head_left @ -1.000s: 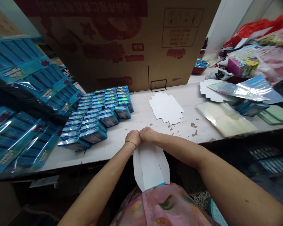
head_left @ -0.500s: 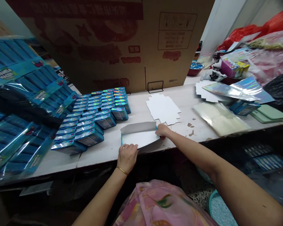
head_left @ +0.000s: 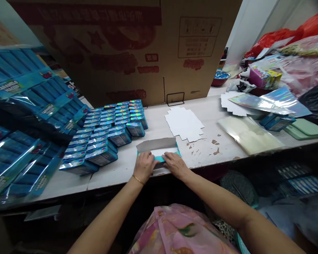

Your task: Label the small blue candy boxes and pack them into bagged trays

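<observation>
A partly folded carton (head_left: 159, 143), white-grey inside and blue outside, sits near the table's front edge with its back wall standing up. On its near wall, at the left, is my left hand (head_left: 144, 165), fingers closed over the edge and thumb pressed along the blue side. My right hand (head_left: 175, 164) grips the same near wall a little to the right. Just behind the carton lies a flat white carton blank (head_left: 184, 123). Rows of small blue boxes (head_left: 100, 144) stand to the left of my hands.
A large brown cardboard box (head_left: 137, 53) rises at the back. Wrapped blue packs (head_left: 26, 88) are stacked at the left. On the right lie a clear plastic stack (head_left: 250, 135), shiny sheets (head_left: 263, 104) and green pads (head_left: 307, 127). A bowl (head_left: 219, 78) stands behind.
My right hand has moved from the carton's right end to its near wall, beside my left hand. The near wall is now folded up, showing its blue outside.
</observation>
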Tool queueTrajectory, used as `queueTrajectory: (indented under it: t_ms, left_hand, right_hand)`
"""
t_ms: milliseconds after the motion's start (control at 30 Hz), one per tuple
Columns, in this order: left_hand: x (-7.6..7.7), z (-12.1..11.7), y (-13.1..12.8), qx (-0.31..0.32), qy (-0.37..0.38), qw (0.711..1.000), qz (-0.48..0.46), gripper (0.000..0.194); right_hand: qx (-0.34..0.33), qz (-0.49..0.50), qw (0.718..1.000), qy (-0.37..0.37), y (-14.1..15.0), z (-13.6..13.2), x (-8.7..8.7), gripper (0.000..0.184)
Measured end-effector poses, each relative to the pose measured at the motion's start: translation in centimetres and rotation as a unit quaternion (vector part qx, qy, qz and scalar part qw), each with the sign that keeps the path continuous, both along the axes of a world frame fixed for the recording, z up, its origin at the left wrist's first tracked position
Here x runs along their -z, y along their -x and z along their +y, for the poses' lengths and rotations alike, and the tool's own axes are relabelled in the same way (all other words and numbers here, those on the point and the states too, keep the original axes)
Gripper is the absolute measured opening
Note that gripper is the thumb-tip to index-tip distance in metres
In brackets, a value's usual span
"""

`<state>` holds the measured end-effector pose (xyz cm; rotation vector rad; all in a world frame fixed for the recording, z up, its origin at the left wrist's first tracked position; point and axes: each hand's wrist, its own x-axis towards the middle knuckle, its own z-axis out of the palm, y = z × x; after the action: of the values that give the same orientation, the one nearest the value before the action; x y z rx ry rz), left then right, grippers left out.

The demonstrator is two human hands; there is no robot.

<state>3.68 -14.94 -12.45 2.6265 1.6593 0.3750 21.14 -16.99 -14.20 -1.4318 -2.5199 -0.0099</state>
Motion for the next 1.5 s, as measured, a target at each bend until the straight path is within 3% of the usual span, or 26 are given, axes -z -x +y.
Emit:
queueTrajectory:
  t_ms: [100, 233, 367, 467, 533, 633, 733, 800, 900, 967, 1033, 1100, 1233, 1333, 1500]
  left_hand:
    - [1.1, -1.8, -0.3, 0.005, 0.011, 0.998, 0.068, 0.016]
    - [1.5, -2.3, -1.0, -0.008, 0.083, 0.99, 0.113, 0.024]
    - [-0.5, -3.0, -2.3, -0.031, 0.214, 0.972, 0.09, 0.027]
    - [-3.0, -3.5, -1.5, 0.088, 0.292, 0.953, 0.004, 0.029]
    - [-4.3, -3.1, 0.1, 0.144, 0.223, 0.962, -0.061, 0.04]
    - [-4.7, -1.6, 2.8, 0.154, 0.081, 0.985, -0.026, 0.062]
    - [-3.6, 0.0, 3.8, 0.217, 0.069, 0.972, 0.063, 0.047]
    - [-2.7, 0.7, 3.5, 0.221, 0.076, 0.968, 0.094, 0.029]
    - [-1.7, 1.9, 2.3, 0.172, 0.068, 0.979, 0.091, 0.021]
    - [-1.3, 2.7, 1.5, 0.155, 0.092, 0.982, 0.057, 0.02]
    - [-0.9, 3.3, 0.8, 0.139, 0.153, 0.978, 0.007, 0.022]
    - [-0.3, 3.3, 0.2, 0.101, 0.168, 0.98, -0.035, 0.024]
    - [0.9, 0.8, 0.0, 0.019, 0.0, 1.0, -0.02, 0.028]
    - [1.7, -1.3, 0.2, 0.007, -0.027, 0.999, 0.043, 0.022]
    - [2.1, -2.0, 0.1, 0.008, 0.021, 0.996, 0.081, 0.027]
  right_hand:
    - [-0.007, -0.045, 0.999, 0.016, -0.3, 0.9, 0.1, 0.017]
    - [-0.05, -0.092, 0.993, 0.053, -0.5, 2.0, -0.5, 0.014]
    - [-0.153, -0.122, 0.974, 0.113, -1.7, 3.4, -1.5, 0.014]
    - [-0.258, -0.152, 0.945, 0.131, -3.1, 4.7, -2.4, 0.018]
    - [-0.307, -0.137, 0.935, 0.118, -3.6, 5.8, -2.7, 0.023]
    - [-0.341, -0.077, 0.932, 0.097, -3.6, 7.8, -2.9, 0.026]
    - [-0.328, -0.056, 0.94, 0.082, -3.3, 9.0, -3.7, 0.022]
    - [-0.288, -0.03, 0.956, 0.049, -3.4, 8.4, -4.8, 0.025]
    - [-0.168, 0.061, 0.983, -0.042, -3.5, 4.7, -6.4, 0.035]
    - [-0.1, 0.105, 0.987, -0.067, -3.2, 1.5, -6.5, 0.034]
    - [-0.072, 0.09, 0.992, -0.05, -2.5, -1.0, -5.3, 0.038]
    - [-0.04, 0.051, 0.997, -0.033, -1.8, -2.0, -3.3, 0.041]
    - [0.014, -0.004, 1.0, -0.027, -1.1, -1.0, 0.1, 0.025]
    - [0.019, -0.048, 0.998, -0.021, -1.2, 0.0, 0.7, 0.011]
    - [0.018, -0.09, 0.995, 0.033, -1.1, 0.3, -0.3, 0.026]
